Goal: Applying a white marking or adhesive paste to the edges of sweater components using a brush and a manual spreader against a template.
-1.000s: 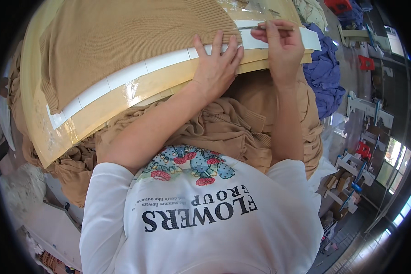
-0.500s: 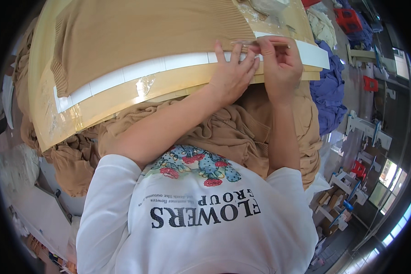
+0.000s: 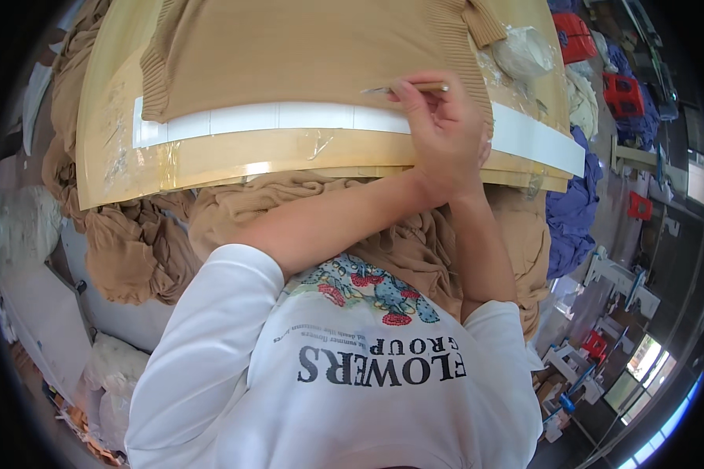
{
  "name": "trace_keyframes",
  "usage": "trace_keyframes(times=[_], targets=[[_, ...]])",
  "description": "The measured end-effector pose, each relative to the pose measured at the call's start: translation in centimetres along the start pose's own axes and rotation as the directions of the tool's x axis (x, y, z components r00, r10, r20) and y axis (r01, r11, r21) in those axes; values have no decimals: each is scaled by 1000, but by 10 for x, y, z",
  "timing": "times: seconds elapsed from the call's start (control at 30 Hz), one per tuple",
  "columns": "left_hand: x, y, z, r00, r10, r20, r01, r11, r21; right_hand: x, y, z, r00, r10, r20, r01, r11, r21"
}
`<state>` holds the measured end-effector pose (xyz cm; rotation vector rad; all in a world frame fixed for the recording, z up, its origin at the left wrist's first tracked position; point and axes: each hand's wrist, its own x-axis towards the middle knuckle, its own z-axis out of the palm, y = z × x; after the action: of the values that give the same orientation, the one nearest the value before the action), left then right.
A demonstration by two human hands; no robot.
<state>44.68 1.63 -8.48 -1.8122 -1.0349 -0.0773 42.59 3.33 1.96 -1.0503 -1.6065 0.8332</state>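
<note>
A tan knitted sweater point(image 3: 305, 55) lies flat on the pale board, its ribbed edges at left and right. Along its near side runs a white strip point(image 3: 242, 117) with fine cross lines. My right hand point(image 3: 446, 129) is closed around a slim tool point(image 3: 434, 87) with a tan handle and a thin metal tip pointing left, above the knit near its right ribbing. Crossing under my right wrist, my left forearm reaches the same corner. Only a bit of my left hand point(image 3: 486, 147) shows beside the ribbing; its fingers are mostly hidden.
The board point(image 3: 203, 160) has a shiny taped front edge. Heaps of tan knitwear point(image 3: 137, 250) hang below it, against my body. Clear crumpled plastic point(image 3: 524, 53) sits at the far right. Purple fabric point(image 3: 572, 211) and red stools point(image 3: 623, 94) stand beyond the right edge.
My left hand has slid right, behind my right hand, and its spread fingers no longer show. My right hand has turned, bringing the tool's tip over the knit. The whole view has shifted.
</note>
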Motion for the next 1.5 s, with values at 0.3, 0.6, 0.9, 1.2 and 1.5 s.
trace_keyframes(times=[0.3, 0.6, 0.9, 1.2, 1.5], targets=[[-4, -4, -5, 949, -314, 31, 248, 683, -687, 13, -32, 35, 990, 0, 139, 7, 999, -52], [11, 34, -5, 898, -357, 258, 348, 217, -912, 31, -20, 90, 940, -10, 342, 33, 998, -62], [13, 43, -12, 906, -326, 270, 350, 218, -911, 28, -45, 133, 935, -104, 338, 53, 986, 155], [13, 9, -14, 957, -159, 243, 290, 497, -818, 43, -26, 150, 877, -91, 471, 126, 991, -44], [6, -121, -7, 897, 353, 267, 291, -15, -957, 111, -52, -38, 894, -338, -293, 257, 925, -280]])
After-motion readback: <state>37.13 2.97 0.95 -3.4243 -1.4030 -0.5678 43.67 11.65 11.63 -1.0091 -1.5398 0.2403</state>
